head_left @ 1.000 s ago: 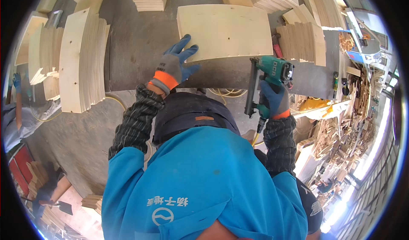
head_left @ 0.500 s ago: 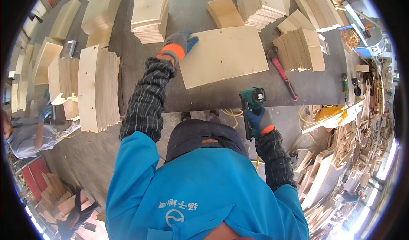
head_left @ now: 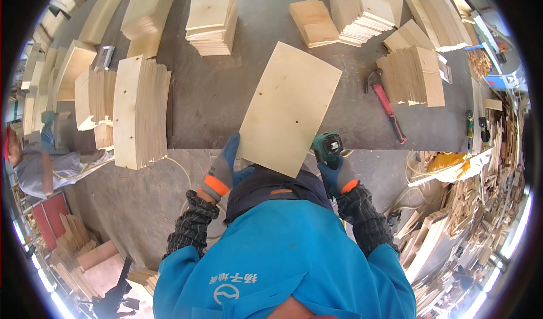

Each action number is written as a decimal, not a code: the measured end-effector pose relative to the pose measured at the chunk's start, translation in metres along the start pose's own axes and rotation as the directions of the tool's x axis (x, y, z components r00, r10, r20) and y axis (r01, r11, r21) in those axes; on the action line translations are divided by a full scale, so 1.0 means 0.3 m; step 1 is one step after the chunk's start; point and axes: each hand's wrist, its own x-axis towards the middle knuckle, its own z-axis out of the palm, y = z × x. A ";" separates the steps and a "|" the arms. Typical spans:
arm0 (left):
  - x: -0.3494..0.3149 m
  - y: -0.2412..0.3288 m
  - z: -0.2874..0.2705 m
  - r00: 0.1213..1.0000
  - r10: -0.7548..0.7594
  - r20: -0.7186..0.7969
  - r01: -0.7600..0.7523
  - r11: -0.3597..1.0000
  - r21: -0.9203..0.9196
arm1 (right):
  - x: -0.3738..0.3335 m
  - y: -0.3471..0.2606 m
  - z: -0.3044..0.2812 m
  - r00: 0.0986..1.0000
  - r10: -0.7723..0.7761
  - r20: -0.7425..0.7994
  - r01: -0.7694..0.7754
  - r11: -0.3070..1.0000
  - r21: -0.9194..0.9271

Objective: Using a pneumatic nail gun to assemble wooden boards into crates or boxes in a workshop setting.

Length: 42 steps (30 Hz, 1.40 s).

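A pale rectangular plywood board lies slanted on the dark worktable, its near end jutting past the front edge toward my waist. Dark knots and small dots along its edges mark its face. At its near left corner is my left hand, gloved in grey and blue, with fingers stretched and thumb apart. The fingers are right against the board's edge. My gloved right hand is wrapped round the handle of a green and black nail gun, close to the board's right edge. The board hides part of the tool.
A red-handled hammer lies right of the board. Plywood stacks stand on the worktable, including one at the back, one at left and one at right. Another person works at far left.
The board has turned and come nearer, its near end now past the table edge. My left hand has drawn back from its far left corner to its near left corner. The nail gun stays in my right hand.
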 end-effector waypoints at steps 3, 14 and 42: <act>-0.054 -0.016 0.013 0.999 -0.041 0.027 0.042 0.999 -0.015 | 0.039 0.008 0.000 1.000 -0.022 0.011 0.023 1.000 -0.014; 0.075 0.063 0.129 0.988 -0.119 -0.101 0.109 0.990 -0.091 | 0.403 -0.043 -0.076 0.993 0.007 -0.117 -0.002 0.999 0.047; 0.247 -0.068 0.185 0.891 0.271 -0.364 -0.185 0.949 0.254 | -0.086 -0.512 0.199 0.988 -0.042 0.150 0.038 0.999 0.030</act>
